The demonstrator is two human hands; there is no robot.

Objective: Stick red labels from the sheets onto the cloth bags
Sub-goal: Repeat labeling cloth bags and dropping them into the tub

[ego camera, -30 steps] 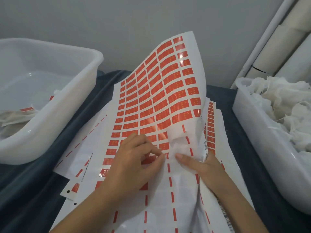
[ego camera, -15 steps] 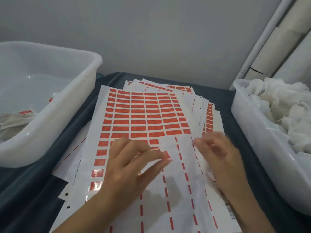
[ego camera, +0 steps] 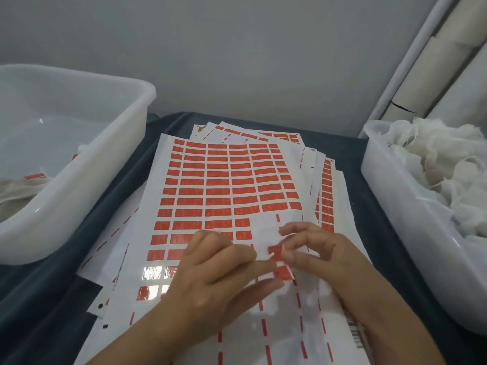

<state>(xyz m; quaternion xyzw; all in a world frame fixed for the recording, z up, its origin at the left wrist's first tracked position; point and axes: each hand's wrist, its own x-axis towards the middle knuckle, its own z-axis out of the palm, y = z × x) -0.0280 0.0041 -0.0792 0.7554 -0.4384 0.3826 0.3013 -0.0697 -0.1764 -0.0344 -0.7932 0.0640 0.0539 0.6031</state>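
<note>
Dark blue cloth (ego camera: 126, 185) covers the work surface, grey wall behind. Item one: top label sheet (ego camera: 224, 185), lying flat at the centre of the surface, upper rows filled with red labels, lower rows stripped to white backing with thin red strips between columns. Item two: a small white cloth bag (ego camera: 266, 233), lying on the stripped part of that sheet, between the two hands. Item three: red label (ego camera: 275, 252), on or at the bag's near edge, with a second red piece (ego camera: 283, 272) just below it; whether either is fully stuck down cannot be told. Left hand (ego camera: 218, 275): fingers curled, tips together at the bag's left edge, apparently pinching it, lower fingers stretched toward the labels. Right hand (ego camera: 316, 254): fingers bent, tips meeting at the red label, seemingly pinching it. Item four: further label sheets (ego camera: 326, 180), fanned out beneath and to the right of the top one, more sticking out at the far end and the left. Item five: white plastic tub (ego camera: 113, 143), left of the sheets, holding a few cloth bags with a red label (ego camera: 34, 176) visible. Item six: second white tub (ego camera: 395, 206), right of the sheets, heaped with unlabelled white cloth bags (ego camera: 442, 164). Item seven: pale tubes (ego camera: 448, 61) leaning in the right corner.
</note>
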